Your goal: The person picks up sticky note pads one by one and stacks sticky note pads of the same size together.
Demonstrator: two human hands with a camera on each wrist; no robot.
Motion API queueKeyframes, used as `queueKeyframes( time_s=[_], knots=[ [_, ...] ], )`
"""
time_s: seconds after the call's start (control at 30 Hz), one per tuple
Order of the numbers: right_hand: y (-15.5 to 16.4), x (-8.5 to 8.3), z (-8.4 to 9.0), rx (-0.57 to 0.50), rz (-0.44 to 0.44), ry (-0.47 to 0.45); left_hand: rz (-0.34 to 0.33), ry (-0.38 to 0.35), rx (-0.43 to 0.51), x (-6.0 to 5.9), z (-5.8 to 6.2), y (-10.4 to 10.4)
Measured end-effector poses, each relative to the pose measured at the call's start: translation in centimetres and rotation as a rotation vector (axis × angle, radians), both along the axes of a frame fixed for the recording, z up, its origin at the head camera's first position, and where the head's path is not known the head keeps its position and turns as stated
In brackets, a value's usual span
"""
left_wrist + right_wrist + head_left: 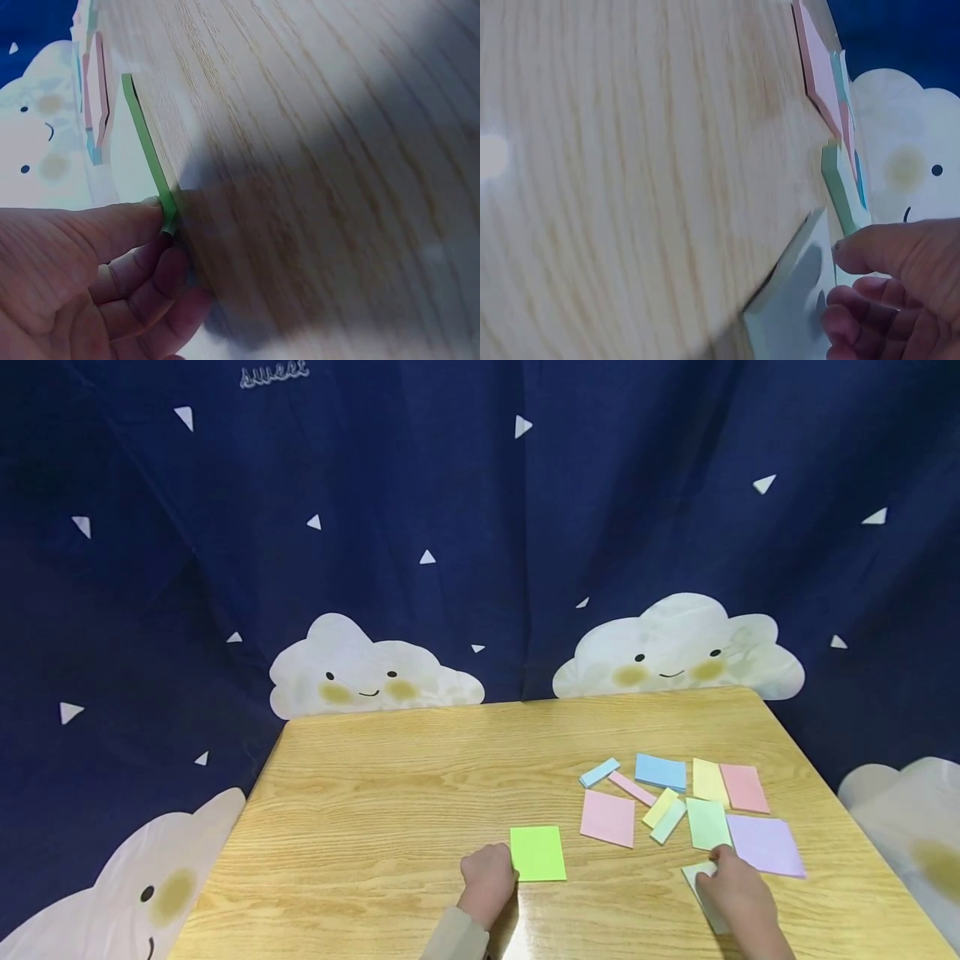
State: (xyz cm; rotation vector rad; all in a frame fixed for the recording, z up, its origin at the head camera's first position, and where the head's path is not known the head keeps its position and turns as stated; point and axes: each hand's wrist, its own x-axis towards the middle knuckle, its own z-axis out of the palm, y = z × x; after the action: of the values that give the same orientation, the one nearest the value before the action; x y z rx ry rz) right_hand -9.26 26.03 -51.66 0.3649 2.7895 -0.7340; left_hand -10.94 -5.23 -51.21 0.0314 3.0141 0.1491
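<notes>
A bright green note pad (537, 853) lies flat on the wooden table (390, 810) near its front edge. My left hand (508, 874) is at the pad's left near corner. In the left wrist view, the thumb and curled fingers of that hand (166, 232) pinch the corner of the green pad (146, 142). To the right, my right hand (712, 870) holds a pale green pad (699, 878). The right wrist view shows the thumb over its edge and curled fingers on the pale pad (787, 315). Most of that pad is hidden under the hand.
Several coloured pads lie in the right half: a pink square (607, 817), blue (661, 772), yellow (709, 781), pink (744, 787), light green (708, 823) and lilac (765, 845). Narrow strips (632, 788) lie among them. A dark blue cloud-print curtain (450, 568) hangs behind.
</notes>
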Motion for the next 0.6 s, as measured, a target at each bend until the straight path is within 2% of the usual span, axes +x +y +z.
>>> queueKeyframes(
  time_s=[0.33, 0.6],
  knots=[
    [1.8, 0.9, -0.7, 0.026, -0.001, 0.01, -0.002, 0.002, 0.01, 0.0, 0.2, -0.1],
    [2.4, 1.4, -0.5, 0.033, -0.035, 0.006, -0.034, -0.006, 0.012, 0.1, 0.1, -0.2]
  ],
)
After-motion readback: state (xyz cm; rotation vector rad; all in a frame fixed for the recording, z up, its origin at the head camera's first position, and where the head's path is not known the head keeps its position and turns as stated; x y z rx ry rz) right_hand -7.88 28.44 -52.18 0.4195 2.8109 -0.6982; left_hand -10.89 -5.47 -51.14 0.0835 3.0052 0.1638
